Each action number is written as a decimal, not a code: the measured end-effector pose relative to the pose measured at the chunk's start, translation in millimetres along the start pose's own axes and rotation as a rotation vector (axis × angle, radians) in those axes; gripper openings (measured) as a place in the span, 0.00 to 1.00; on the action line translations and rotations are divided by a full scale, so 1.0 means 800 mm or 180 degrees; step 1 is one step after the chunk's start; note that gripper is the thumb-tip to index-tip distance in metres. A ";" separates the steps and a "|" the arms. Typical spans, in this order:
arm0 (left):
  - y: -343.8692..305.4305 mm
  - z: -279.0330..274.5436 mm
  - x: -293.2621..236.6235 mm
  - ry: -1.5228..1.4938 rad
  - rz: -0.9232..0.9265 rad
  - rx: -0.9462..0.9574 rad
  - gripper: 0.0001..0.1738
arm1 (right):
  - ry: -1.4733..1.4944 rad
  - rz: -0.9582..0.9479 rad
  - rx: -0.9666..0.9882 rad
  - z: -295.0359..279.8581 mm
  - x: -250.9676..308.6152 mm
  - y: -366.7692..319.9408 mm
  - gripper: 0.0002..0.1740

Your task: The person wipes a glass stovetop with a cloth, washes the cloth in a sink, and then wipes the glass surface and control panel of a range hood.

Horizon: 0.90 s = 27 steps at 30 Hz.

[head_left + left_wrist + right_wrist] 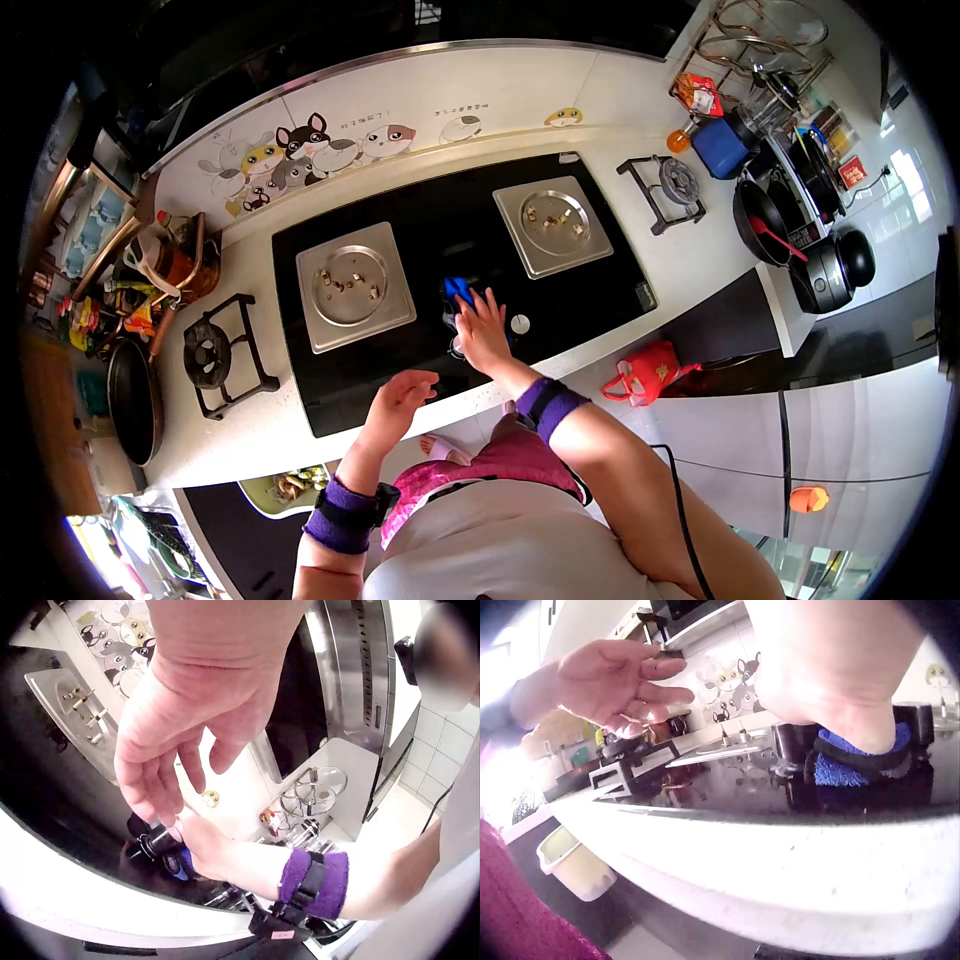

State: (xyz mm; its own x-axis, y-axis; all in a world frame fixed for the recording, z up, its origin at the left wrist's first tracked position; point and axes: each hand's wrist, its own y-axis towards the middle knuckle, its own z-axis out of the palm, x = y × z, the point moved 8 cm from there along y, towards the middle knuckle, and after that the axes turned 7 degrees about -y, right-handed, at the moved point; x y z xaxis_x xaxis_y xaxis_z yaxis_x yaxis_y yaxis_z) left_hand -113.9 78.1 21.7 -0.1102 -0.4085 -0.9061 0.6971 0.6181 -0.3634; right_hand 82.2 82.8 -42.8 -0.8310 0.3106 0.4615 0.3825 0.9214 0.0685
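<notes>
A blue and black cloth lies on the black glass hob between two square steel burner plates. My right hand presses on it near the knobs, and the right wrist view shows the blue cloth under that hand. My left hand hovers over the hob's front edge, fingers loosely bent and touching nothing; it also shows in the left wrist view and the right wrist view. The left burner plate and the right one hold small metal pieces.
Removed pan supports stand on the counter at left and right. A frying pan lies at the far left. Pans and a black cooker stand at the right. A red bag and a bin are below the counter edge.
</notes>
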 end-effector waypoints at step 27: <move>-0.006 -0.034 0.040 -0.0067 -0.0240 -0.0390 0.15 | 0.0664 -0.0293 -0.0532 -0.128 -0.164 0.016 0.38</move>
State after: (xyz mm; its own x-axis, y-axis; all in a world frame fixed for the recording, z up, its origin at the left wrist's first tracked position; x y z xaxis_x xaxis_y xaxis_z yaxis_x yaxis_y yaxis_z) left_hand -140.3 80.5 -11.9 -0.1433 -0.4701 -0.8709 0.5954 0.6620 -0.4553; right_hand 237.5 29.6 -11.8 -0.7708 0.1566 0.6175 0.3849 0.8869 0.2554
